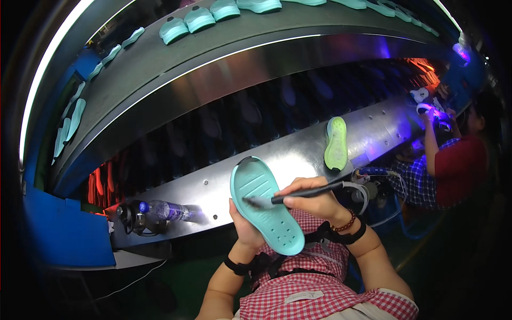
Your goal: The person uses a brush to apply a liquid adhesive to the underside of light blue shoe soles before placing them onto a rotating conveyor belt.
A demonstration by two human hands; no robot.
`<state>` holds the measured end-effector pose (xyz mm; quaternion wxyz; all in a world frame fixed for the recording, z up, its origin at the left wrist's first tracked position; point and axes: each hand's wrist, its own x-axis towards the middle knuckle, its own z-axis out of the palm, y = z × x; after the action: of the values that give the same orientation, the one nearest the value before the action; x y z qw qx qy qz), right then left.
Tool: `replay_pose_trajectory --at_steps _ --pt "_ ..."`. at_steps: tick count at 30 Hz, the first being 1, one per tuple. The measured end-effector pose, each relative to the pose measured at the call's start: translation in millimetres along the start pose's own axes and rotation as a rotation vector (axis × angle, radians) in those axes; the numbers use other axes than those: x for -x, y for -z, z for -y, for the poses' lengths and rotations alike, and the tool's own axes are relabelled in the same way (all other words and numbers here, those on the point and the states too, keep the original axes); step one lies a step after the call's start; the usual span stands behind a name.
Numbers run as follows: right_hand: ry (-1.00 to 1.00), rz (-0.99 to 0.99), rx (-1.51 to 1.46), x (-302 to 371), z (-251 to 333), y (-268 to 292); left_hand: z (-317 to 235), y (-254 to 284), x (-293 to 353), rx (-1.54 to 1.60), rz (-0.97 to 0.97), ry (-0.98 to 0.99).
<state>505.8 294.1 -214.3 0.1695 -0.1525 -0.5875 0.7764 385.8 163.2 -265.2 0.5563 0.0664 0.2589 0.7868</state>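
A turquoise shoe sole [277, 224] is held up in front of me, its inner face with ridges and small holes turned toward me. My left hand [245, 230] grips it along its left side, with the palm partly hidden behind it. My right hand [319, 206] is closed around the black handle of a brush [301, 194], and a pale tube runs from the handle's rear end. The brush's bristles rest against or just above the ridged part of the sole; which of these I cannot tell.
A yellow-green sole [336, 144] lies on the metal ledge [234, 192]. Left on the ledge are a plastic bottle [168, 210] and a dark bottle [127, 216]. Turquoise soles [200, 19] line the upper belt [154, 58]. A co-worker [453, 160] at right handles a shoe under violet light.
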Motion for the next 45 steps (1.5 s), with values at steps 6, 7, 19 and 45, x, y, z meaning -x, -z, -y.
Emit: replay_pose_trajectory --at_steps 6,7,19,45 --pt "0.281 0.270 0.159 14 13 -3 -6 -3 1 0.068 0.097 0.010" --pt "0.242 0.153 0.138 10 14 0 -1 -4 0 -0.022 -0.067 -0.059" --pt "0.245 0.074 0.210 5 0 3 -2 -7 -2 0.052 -0.019 -0.047" --pt "0.267 0.216 0.277 20 2 4 -46 -36 -11 -0.291 -0.115 -0.604"
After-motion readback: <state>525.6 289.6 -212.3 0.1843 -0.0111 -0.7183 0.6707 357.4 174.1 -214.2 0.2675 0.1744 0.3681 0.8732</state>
